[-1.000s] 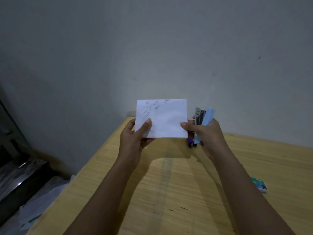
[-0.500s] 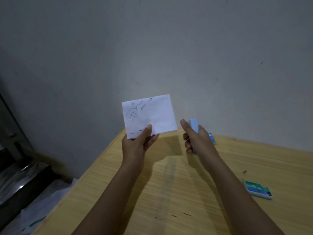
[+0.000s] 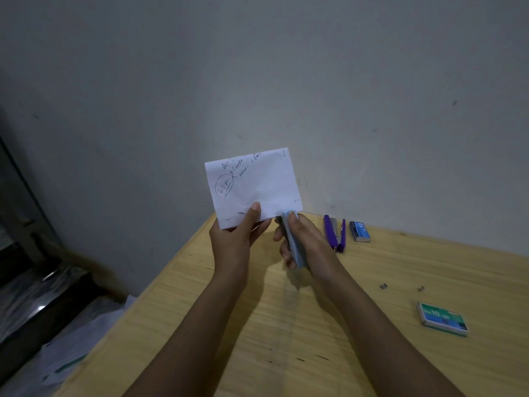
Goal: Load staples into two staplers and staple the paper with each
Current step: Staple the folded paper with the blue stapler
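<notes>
My left hand holds a folded white paper upright by its lower edge; the paper carries handwriting and a circled note. My right hand grips a light blue stapler, whose front end touches the paper's bottom edge near the right corner. On the wooden table behind my right hand lies a purple stapler, swung open. A blue staple box rests beside it. Nearer me on the right is a green staple box.
Two small staple pieces lie loose on the table right of my forearm. A grey wall stands close behind the table. Left of the table's edge, down on the floor, are dark objects and white papers.
My right hand has swung the blue stapler back to the paper's bottom edge after pulling away from it. The paper has tilted and risen. The view shifted, and the purple stapler now shows.
</notes>
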The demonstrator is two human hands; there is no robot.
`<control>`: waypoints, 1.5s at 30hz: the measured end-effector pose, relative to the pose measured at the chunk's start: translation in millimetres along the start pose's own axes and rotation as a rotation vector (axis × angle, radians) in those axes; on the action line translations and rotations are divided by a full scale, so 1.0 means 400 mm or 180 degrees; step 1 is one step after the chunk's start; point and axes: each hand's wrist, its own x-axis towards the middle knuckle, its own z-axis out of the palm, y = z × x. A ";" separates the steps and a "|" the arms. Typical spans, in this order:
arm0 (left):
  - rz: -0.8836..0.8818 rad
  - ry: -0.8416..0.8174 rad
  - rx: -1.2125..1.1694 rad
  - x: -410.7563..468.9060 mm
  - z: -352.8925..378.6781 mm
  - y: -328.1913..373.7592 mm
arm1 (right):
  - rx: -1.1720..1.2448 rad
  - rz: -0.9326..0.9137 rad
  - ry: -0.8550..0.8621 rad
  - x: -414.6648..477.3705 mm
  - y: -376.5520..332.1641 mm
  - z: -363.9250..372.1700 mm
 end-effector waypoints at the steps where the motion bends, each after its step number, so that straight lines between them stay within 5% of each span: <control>1: 0.0036 -0.0008 0.0038 -0.002 0.002 0.001 | 0.0046 0.0005 0.0042 0.001 0.001 0.000; 19: 0.0232 -0.0031 0.0459 -0.009 0.005 0.006 | 0.0985 0.0299 0.0438 0.007 0.011 0.003; 30: 0.0006 0.0283 0.0059 -0.005 0.002 0.009 | 0.0960 0.0266 0.0312 0.007 0.026 -0.003; 45: 0.0524 0.0168 0.0907 -0.006 0.000 -0.007 | 0.0837 0.0135 0.0252 0.008 0.032 0.004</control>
